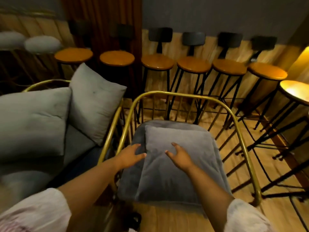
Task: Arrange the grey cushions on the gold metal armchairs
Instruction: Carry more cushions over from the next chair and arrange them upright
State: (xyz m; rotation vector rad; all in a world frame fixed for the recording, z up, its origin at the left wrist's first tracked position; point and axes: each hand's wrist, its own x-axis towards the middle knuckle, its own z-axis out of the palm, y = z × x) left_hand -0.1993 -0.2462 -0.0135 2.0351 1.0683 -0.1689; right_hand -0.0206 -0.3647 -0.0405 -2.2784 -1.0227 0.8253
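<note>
A: How far is the work, in your opinion?

B: I think about the middle. On the left armchair (pixel 110 124) two grey cushions already stand: one large cushion (pixel 33 121) at the left side and one upright cushion (pixel 95 101) leaning in the far right corner of that seat. The right armchair (pixel 240 131) has only its seat pad (pixel 215 158), and one square cushion (pixel 168 158) lies flat on the middle of this pad.

A: And the hands?

B: Both hands are above this flat cushion. The left hand (pixel 130 154) is at its left edge and the right hand (pixel 180 156) is over its middle. The fingers of both are spread and released; they grasp nothing. Whether the palms touch the fabric, I cannot tell.

A: What is left, then?

B: In my judgement the flat cushion must still be raised against the gold back rail at the far edge of the seat, like the ones on the left.

A: Is something hard to see?

B: Yes. The left armchair is cut by the picture edge, so its frame is mostly hidden under the cushions. The front legs of the right armchair are hidden too. The room is dim and the stools (pixel 157 61) behind are a little blurred.
</note>
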